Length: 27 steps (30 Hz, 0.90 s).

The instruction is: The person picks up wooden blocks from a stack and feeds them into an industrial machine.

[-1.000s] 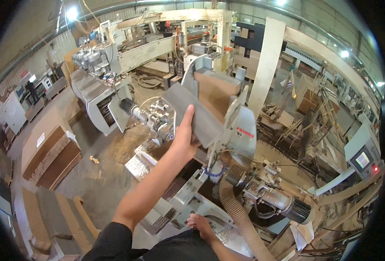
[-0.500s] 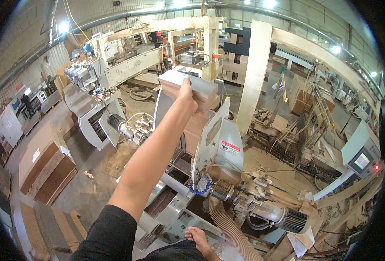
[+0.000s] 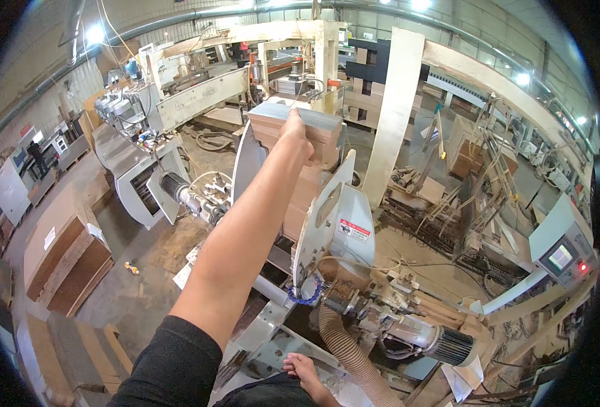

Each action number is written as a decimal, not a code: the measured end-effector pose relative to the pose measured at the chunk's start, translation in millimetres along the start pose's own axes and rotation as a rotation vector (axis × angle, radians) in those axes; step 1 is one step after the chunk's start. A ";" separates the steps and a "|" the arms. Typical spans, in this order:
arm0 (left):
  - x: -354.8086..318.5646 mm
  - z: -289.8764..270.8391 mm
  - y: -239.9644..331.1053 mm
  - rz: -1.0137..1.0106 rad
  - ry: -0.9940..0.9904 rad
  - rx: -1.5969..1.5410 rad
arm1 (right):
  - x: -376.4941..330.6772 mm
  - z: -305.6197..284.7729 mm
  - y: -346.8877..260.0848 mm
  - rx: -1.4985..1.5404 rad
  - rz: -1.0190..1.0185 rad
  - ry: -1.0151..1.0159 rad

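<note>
My left hand (image 3: 296, 135) reaches far forward and rests against the near upper edge of a stack of brown boards (image 3: 266, 129) with a grey top face. One finger or thumb stretches up onto that top; the other fingers are mostly hidden behind the hand. The stack stands in a machine between two pale curved guard plates, the nearer guard (image 3: 351, 227) carrying a red and white label. Low in the view, close to my body, my right hand (image 3: 302, 370) hangs with its fingers curled and nothing visible in them.
Near my right hand are a ribbed hose (image 3: 344, 346) and a motor (image 3: 452, 344). A control panel (image 3: 566, 254) with a lit red button stands at the right. Brown board stacks (image 3: 66, 254) lie at the left. A pale upright post (image 3: 398, 115) rises beyond the guard.
The board stack now appears squarer to me, showing more of its near face. My left hand stays on it. The whole view has shifted slightly; my right hand remains low and curled.
</note>
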<state>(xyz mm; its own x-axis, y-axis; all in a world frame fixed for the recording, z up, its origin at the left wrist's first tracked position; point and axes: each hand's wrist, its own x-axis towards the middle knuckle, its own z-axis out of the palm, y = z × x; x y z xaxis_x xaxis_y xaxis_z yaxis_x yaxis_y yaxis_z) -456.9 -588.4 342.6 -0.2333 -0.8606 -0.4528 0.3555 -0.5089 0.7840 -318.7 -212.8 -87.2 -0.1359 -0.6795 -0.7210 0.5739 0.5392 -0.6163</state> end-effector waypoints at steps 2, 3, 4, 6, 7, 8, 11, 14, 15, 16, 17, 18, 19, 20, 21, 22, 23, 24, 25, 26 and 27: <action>4.8 5.6 -0.5 0.015 -0.004 0.006 | 2.9 -4.0 3.6 0.006 0.001 0.014; 8.0 8.7 -1.6 0.020 -0.010 0.014 | 3.8 -6.6 6.0 0.010 0.007 0.024; 11.3 11.8 -2.5 0.024 -0.023 0.022 | 4.9 -8.7 7.9 0.012 0.002 0.029; 18.5 17.0 -3.9 0.034 -0.065 0.041 | 5.9 -11.5 8.5 0.037 0.001 0.045; 22.7 18.0 -4.3 0.034 -0.092 0.051 | 5.0 -13.1 7.4 0.039 -0.001 0.048; 27.3 19.0 -3.2 0.035 -0.121 0.060 | 2.9 -14.8 6.7 0.041 0.004 0.070; 35.7 18.1 0.6 0.034 -0.194 0.088 | -1.0 -14.5 6.1 0.066 0.018 0.103; 38.2 17.7 3.7 0.048 -0.211 0.105 | -4.8 -17.1 6.7 0.057 0.017 0.107; 39.1 17.7 0.9 0.049 -0.211 0.110 | -4.1 -16.8 5.9 0.047 0.006 0.109; 39.4 18.1 -0.8 0.051 -0.212 0.115 | -2.9 -17.3 5.7 0.042 0.004 0.111; 39.6 17.0 -1.3 0.056 -0.218 0.125 | -1.2 -18.2 6.1 0.035 0.006 0.119; 40.2 13.1 -1.6 0.059 -0.214 0.133 | -1.0 -17.3 7.1 0.025 0.013 0.123; 40.9 7.7 0.4 0.065 -0.214 0.146 | -0.7 -15.7 7.3 0.014 0.016 0.116; 41.5 0.7 3.3 0.071 -0.216 0.168 | -0.2 -13.5 6.9 0.006 0.010 0.101; 40.5 -5.0 4.5 0.071 -0.228 0.193 | -0.2 -12.3 6.3 0.002 0.001 0.092; 39.9 -14.3 6.9 0.069 -0.241 0.230 | 0.7 -11.2 6.9 -0.010 0.002 0.087; 39.4 -27.1 9.8 0.070 -0.255 0.269 | 2.7 -10.1 8.7 -0.039 -0.023 0.071; 37.6 -41.1 10.6 0.071 -0.267 0.308 | 4.8 -9.9 10.8 -0.065 -0.047 0.058; 34.0 -55.1 9.9 0.081 -0.287 0.341 | 9.6 -11.0 13.8 -0.079 -0.045 0.052; 30.0 -73.3 7.7 0.094 -0.304 0.366 | 16.4 -11.7 17.8 -0.178 -0.155 0.024; 19.7 -93.6 4.6 0.115 -0.329 0.378 | 20.2 -12.6 18.7 -0.276 -0.268 -0.006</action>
<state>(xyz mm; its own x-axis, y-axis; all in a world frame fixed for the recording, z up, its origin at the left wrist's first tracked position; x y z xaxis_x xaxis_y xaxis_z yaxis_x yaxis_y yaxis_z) -375.2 -609.7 297.6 -0.5061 -0.8272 -0.2441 0.0581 -0.3151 0.9473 -320.9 -210.1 -117.3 -0.2460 -0.8170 -0.5216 0.2799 0.4553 -0.8452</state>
